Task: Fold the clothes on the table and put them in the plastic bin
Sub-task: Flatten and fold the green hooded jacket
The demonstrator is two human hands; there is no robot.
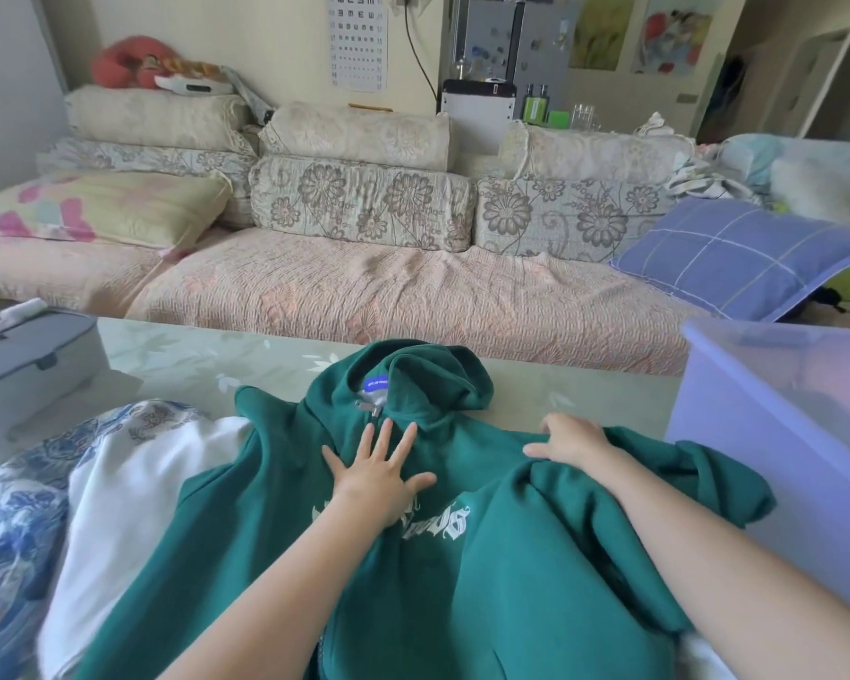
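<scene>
Green hoodie (487,606): lies face up on the table, with its hood pointing away toward the sofa. It has white letters on the chest.
Left hand (379,478): lies flat on the hoodie's chest, just below the top of the zip. The fingers are straight and spread wide, and it holds nothing.
Right hand (570,441): sits on the hoodie's right shoulder with the fingers bent down over the far edge. It is too hard to see if they grab the cloth.
Plastic bin (776,434): see-through purple, stands on the right, just beside the hoodie's sleeve.
White cloth (133,507): lies on the left, partly under the hoodie.
Blue flower cloth (16,522): bunched at the far left, touching the white cloth.
Grey box (25,365): lid shut, on the table's far left side.
Table (192,355): has a pale green top with white flowers.
Sofa (388,296): stands behind the table, with flower cushions.
</scene>
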